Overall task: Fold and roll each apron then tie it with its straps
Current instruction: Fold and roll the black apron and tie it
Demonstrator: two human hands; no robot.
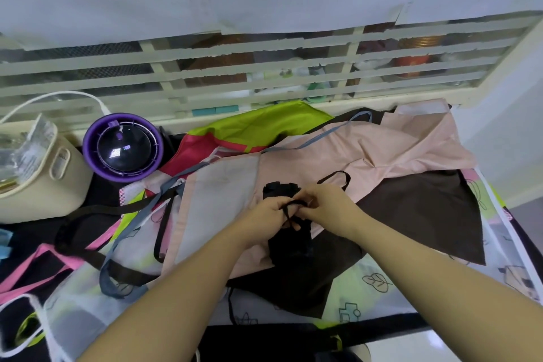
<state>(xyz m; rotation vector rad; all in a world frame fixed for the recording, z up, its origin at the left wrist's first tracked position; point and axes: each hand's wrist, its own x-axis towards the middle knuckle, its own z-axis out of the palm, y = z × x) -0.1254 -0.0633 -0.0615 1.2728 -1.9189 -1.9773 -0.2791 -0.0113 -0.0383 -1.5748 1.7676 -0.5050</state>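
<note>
The left hand and right hand each pinch the black strap, fingers curled tight, knuckles almost touching. Beneath them a peach apron spreads over the other aprons. On it lies the rolled black apron, long axis pointing away from the person; the strap crosses it directly under both hands, so tightening likely means pulling sideways, across the roll.

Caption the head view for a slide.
The left hand and right hand tie a strap around a rolled black apron atop loose aprons.
</note>
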